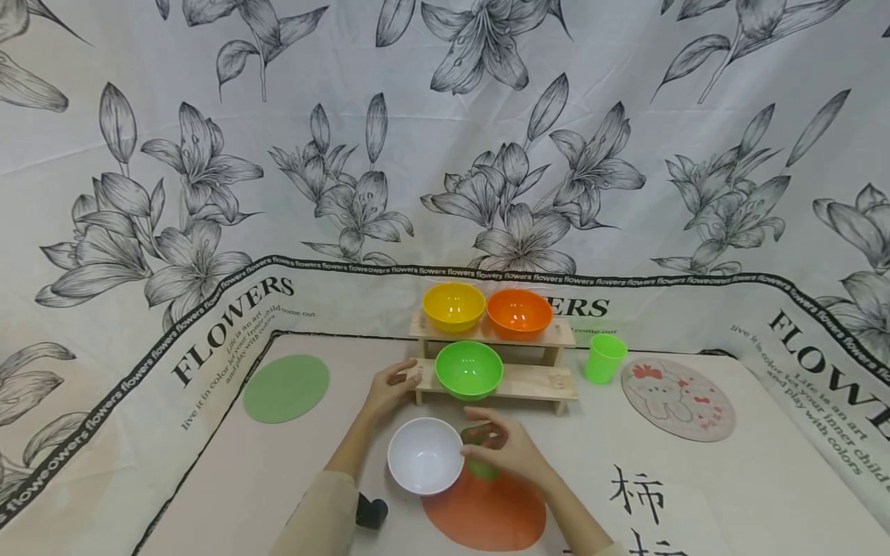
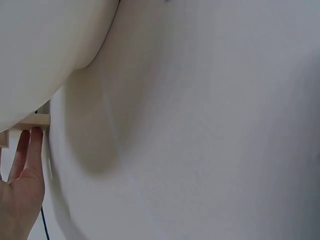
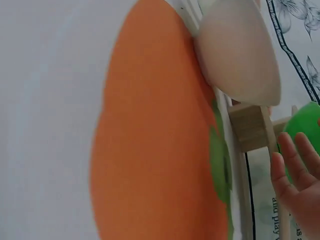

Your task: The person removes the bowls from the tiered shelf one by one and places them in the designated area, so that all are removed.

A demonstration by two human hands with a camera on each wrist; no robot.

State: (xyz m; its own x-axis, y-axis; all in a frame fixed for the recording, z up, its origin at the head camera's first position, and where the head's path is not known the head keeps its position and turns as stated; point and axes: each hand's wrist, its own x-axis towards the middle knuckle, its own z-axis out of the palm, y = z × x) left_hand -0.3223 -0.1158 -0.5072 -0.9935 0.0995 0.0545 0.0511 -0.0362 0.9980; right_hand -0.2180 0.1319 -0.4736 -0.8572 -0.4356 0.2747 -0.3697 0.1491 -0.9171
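Note:
A white bowl stands on the table at the upper left edge of an orange persimmon-shaped mat. My right hand hovers just right of the bowl's rim with relaxed fingers, over the mat's green leaf, holding nothing. The right wrist view shows this hand open beside the white bowl and the orange mat. My left hand rests with straight fingers on the left end of a wooden two-tier rack. In the left wrist view its fingers touch the shelf end.
A green bowl sits on the rack's lower shelf, a yellow bowl and an orange bowl on top. A green cup and a rabbit coaster lie to the right, a round green mat to the left.

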